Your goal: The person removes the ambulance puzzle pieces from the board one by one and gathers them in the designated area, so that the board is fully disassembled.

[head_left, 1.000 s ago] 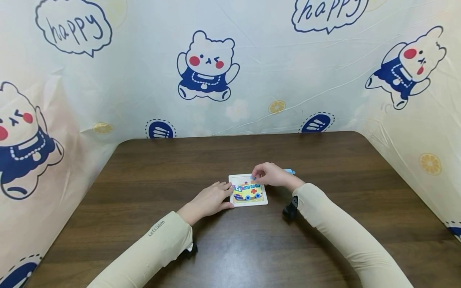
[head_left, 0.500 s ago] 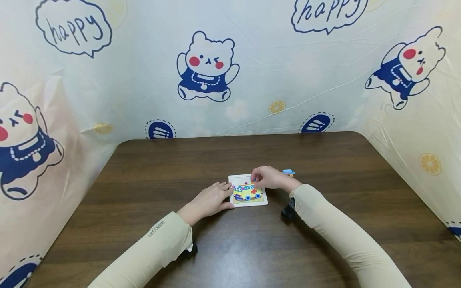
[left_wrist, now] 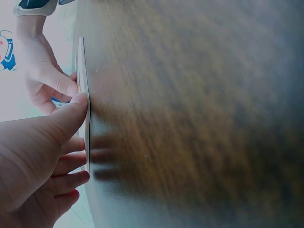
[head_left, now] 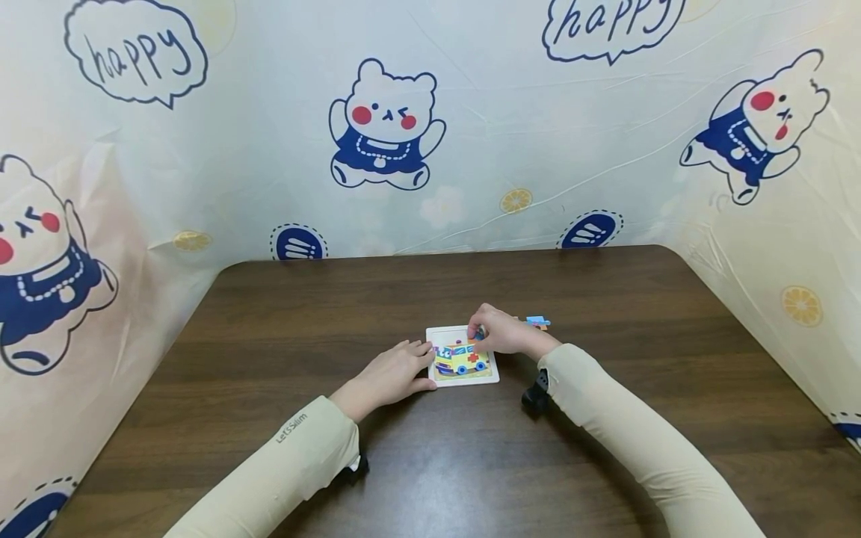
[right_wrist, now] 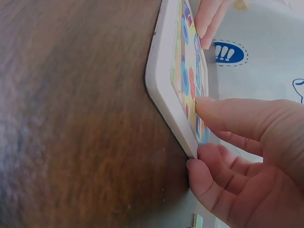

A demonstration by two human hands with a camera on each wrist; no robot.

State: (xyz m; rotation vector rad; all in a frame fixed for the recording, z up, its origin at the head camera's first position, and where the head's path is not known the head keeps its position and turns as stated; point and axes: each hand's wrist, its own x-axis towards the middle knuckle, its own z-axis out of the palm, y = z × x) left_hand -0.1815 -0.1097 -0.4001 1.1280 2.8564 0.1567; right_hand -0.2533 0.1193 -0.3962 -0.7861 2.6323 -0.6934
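A small jigsaw puzzle with a white frame (head_left: 466,382) lies on the table, its picture a yellow ambulance (head_left: 464,360) with a red cross and blue wheels. My left hand (head_left: 397,372) rests at the frame's left side, fingers extended along the edge and thumb near the front corner. Over the upper right of the puzzle, my right hand (head_left: 503,331) pinches a small blue puzzle piece (right_wrist: 204,137) between thumb and fingers. The fingers hide most of that piece. In the right wrist view, one curled fingertip (right_wrist: 197,173) sits right at the frame's corner.
Loose blue and orange puzzle pieces (head_left: 538,321) lie just beyond the right hand. The brown wooden table (head_left: 303,314) reaches back to a printed curtain (head_left: 484,134) with bears. A black wrist camera (head_left: 536,396) hangs under the right sleeve.
The right hand has shifted slightly left and towards me over the puzzle's upper right part, uncovering more of the loose pieces behind it. The left hand and frame stay in place.
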